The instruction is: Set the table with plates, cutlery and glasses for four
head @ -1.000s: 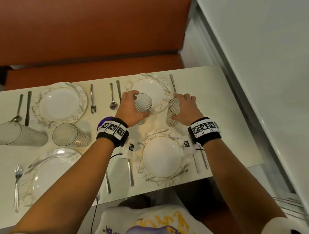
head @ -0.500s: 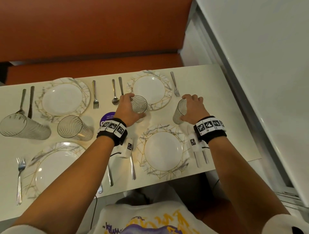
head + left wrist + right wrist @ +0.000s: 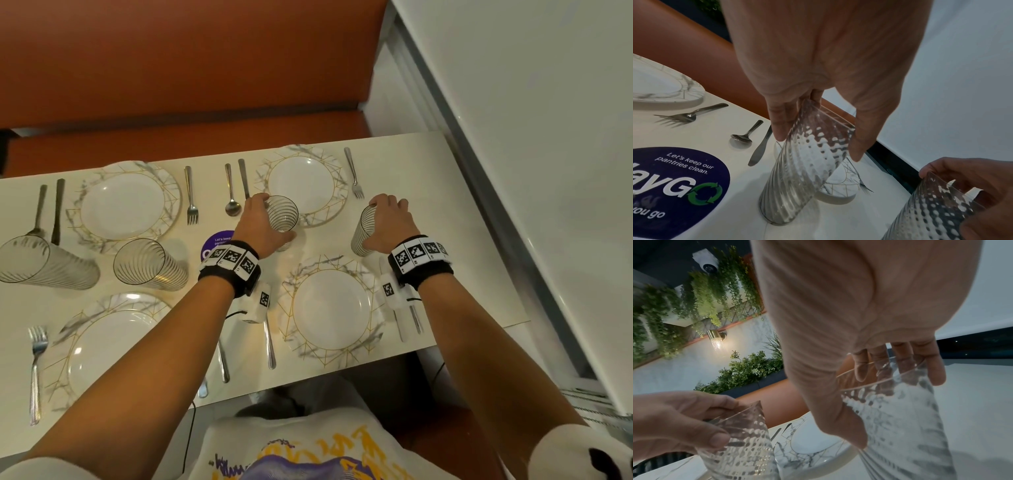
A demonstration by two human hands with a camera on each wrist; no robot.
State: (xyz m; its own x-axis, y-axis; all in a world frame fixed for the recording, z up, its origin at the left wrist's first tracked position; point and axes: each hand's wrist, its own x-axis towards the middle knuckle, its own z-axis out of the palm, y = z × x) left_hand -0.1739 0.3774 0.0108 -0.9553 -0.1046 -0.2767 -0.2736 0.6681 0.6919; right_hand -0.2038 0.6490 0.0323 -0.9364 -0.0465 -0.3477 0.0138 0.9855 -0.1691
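Note:
Four white plates with gold lines sit on the cream table [image 3: 428, 178], each with cutlery beside it. My left hand [image 3: 270, 219] grips a ribbed clear glass [image 3: 286, 216] by its upper part, between the far right plate [image 3: 301, 183] and the near right plate [image 3: 330, 308]. In the left wrist view this glass [image 3: 803, 170] leans, its base at the table top. My right hand [image 3: 373, 222] grips a second ribbed glass [image 3: 361, 233] to the right of those plates, below a fork [image 3: 354, 178]. The right wrist view shows fingers and thumb round its rim [image 3: 900, 410].
Two more ribbed glasses [image 3: 147, 263] [image 3: 34, 263] stand at the left between the far left plate [image 3: 126, 202] and near left plate [image 3: 109, 346]. A purple round sticker [image 3: 215, 243] lies mid-table. An orange bench [image 3: 171, 137] runs behind; a white wall [image 3: 513, 171] borders the right.
The two hands have drawn slightly apart, each still holding its glass: the right glass went right, clear of the far plate, and the left glass went a little left.

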